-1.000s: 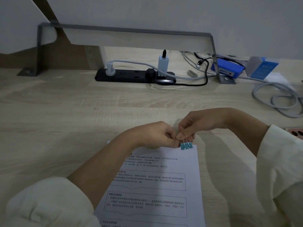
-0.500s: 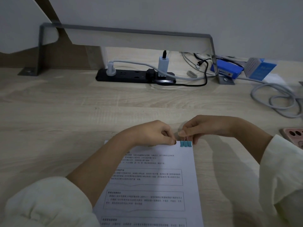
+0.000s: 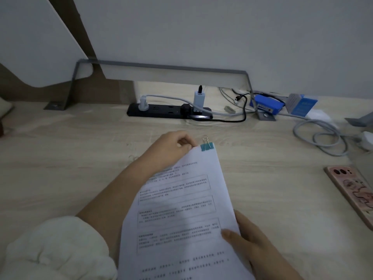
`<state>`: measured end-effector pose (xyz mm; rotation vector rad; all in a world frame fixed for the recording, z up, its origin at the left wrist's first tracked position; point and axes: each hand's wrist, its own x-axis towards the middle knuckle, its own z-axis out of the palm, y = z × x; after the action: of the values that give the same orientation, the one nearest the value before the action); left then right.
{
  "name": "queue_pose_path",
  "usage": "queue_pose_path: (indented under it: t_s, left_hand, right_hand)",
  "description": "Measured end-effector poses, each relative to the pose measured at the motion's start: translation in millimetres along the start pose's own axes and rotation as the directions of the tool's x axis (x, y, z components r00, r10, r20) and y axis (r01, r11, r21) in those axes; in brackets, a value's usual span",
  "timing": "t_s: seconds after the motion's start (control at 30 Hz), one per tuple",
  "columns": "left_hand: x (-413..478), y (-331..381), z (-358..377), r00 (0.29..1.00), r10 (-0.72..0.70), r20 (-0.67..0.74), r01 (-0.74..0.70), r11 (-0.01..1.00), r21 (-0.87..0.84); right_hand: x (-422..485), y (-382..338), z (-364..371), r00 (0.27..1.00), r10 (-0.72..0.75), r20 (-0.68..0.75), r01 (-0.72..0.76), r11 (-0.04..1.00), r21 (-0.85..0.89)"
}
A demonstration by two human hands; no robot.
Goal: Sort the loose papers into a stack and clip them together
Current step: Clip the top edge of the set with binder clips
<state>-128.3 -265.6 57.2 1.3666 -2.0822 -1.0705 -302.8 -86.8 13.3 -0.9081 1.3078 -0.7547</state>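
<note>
A stack of white printed papers (image 3: 181, 209) is held tilted above the wooden desk (image 3: 70, 168). A small teal binder clip (image 3: 207, 146) with silver wire handles grips the stack's top right corner. My left hand (image 3: 171, 150) pinches the top edge just left of the clip. My right hand (image 3: 246, 241) grasps the lower right edge, thumb on top of the sheet. The bottom of the stack runs out of frame.
A black power strip (image 3: 169, 111) with plugs and cables lies at the back under a grey metal stand (image 3: 161, 66). Blue boxes (image 3: 266, 106) and a coiled grey cable (image 3: 321, 136) sit back right. A phone in a pink case (image 3: 351, 193) lies at right.
My right hand let go of the clip's handles and dropped to the stack's lower right edge. The clipped stack has come up off the desk and tilted.
</note>
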Motion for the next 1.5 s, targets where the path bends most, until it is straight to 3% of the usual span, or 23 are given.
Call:
queue_pose_path:
  t_s: [0.1,0.23,0.37,0.47,0.63,0.7,0.77,0.83,1.03,1.5]
  left_hand:
    - [-19,-6,-3,0.991,0.064,-0.121,-0.051,0.993,0.105]
    - [-66,-33,-10,0.973,0.093,-0.209,-0.060,0.985,0.160]
    - [-129,-74,-19,0.946,-0.075,-0.316,0.135,0.976,0.170]
    - [-173,-105,-21,0.903,-0.228,-0.363,0.330,0.911,0.248]
    - [-219,-146,-28,0.829,-0.304,-0.469,0.498,0.782,0.374]
    - [-225,-158,-36,0.829,-0.286,-0.480,0.499,0.765,0.407]
    - [-224,-170,-48,0.827,-0.280,-0.487,0.505,0.750,0.427]
    - [-218,-182,-65,0.820,-0.294,-0.491,0.519,0.744,0.421]
    - [-186,-212,-117,0.824,-0.339,-0.454,0.538,0.721,0.438]
    - [-135,-255,-162,0.828,-0.277,-0.487,0.511,0.730,0.454]
  right_hand:
    - [9,8,14,0.974,-0.115,-0.193,0.123,0.992,0.028]
    - [22,4,50,0.965,-0.152,-0.212,0.181,0.976,0.121]
    - [33,-1,105,0.970,-0.165,-0.177,0.205,0.949,0.239]
    - [43,-6,144,0.965,-0.181,-0.189,0.222,0.948,0.230]
    - [58,-15,189,0.922,-0.285,-0.262,0.296,0.955,0.003]
    - [61,-13,201,0.886,-0.398,-0.239,0.339,0.907,-0.252]
    - [67,-4,212,0.863,-0.492,-0.113,0.296,0.675,-0.675]
    - [75,2,224,0.881,-0.471,0.037,0.255,0.408,-0.877]
    - [126,-16,251,0.864,-0.493,0.102,0.255,0.254,-0.933]
    - [198,-43,276,0.873,-0.475,0.111,0.251,0.243,-0.937]
